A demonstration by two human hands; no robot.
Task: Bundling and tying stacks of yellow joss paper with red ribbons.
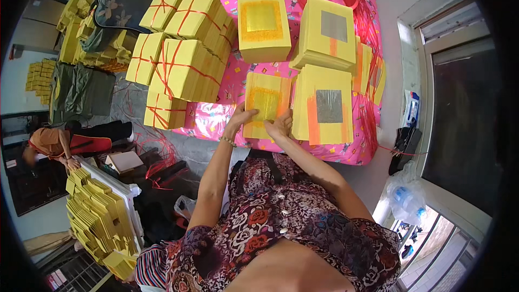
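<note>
Here, left hand [239, 118] and right hand [279, 126] grip closed on gold-foil paper stack [265, 105], fingertips hidden beneath.

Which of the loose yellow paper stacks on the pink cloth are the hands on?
The near gold-square stack, at the cloth's front edge: left hand and right hand both grip its near edge. The other gold-square stack sits farther back, untouched.

dark floral top with red and white blooms, beaded bracelet [227, 140] on left wrist.
</note>
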